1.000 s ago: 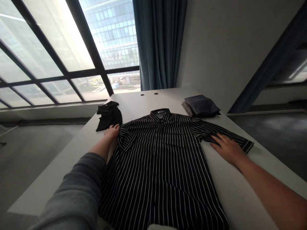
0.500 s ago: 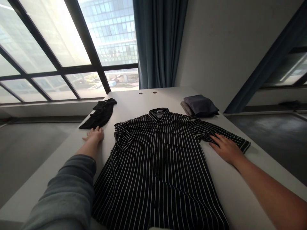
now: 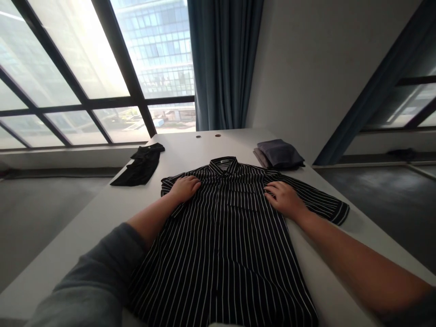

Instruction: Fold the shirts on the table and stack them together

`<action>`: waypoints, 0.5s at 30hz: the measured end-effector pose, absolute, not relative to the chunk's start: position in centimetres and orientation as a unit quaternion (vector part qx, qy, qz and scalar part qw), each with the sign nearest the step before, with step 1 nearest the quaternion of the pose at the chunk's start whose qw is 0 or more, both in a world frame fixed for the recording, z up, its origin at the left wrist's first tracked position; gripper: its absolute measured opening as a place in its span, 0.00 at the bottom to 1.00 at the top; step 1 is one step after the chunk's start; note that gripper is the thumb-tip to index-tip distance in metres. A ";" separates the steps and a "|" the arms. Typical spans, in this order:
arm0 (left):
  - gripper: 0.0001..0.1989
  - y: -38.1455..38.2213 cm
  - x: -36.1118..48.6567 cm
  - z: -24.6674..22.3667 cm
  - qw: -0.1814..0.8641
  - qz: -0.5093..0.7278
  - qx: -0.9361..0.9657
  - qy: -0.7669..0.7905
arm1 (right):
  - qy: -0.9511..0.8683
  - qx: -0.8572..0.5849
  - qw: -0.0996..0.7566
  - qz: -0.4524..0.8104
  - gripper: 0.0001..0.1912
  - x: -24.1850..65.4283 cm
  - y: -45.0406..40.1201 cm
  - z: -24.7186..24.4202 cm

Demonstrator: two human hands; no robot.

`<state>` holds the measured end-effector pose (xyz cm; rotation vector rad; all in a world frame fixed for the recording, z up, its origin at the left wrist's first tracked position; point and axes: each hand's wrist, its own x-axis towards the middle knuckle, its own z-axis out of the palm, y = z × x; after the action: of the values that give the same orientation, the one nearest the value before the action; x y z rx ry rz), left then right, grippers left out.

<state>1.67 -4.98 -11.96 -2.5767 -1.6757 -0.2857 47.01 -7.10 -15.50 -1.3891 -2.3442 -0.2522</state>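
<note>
White table point(image 3: 184, 150) by the window. Striped shirt point(image 3: 221, 245) spread flat, beneath both your hands — left hand point(image 3: 185, 188) on the left shoulder area, fingers loosely curled; right hand point(image 3: 284, 198) by the other sleeve, fingers spread, palm down.

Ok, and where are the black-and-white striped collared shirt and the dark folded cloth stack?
Black-and-white striped collared shirt point(image 3: 218, 236): head view, front of the body.
Dark folded cloth stack point(image 3: 281, 153): head view, top piece's upper face.

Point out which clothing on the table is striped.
The black shirt spread flat under both hands; white stripes set it apart from the plain black garment and the folded stack.
</note>
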 end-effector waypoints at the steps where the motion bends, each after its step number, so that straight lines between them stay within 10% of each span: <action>1: 0.27 -4.1 3.1 -11.9 0.016 -0.074 -0.831 -0.550 | -0.852 -0.483 0.189 -0.068 0.19 45.0 -5.6 -15.1; 15: 0.28 2.8 -0.4 -13.4 -0.009 0.030 -0.662 -0.749 | -0.848 -0.521 0.054 0.083 0.29 27.8 12.5 -14.6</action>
<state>-0.41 2.81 -13.42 -2.0927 -2.3651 0.0961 27.75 12.46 -14.60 -1.5816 -2.5760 0.2513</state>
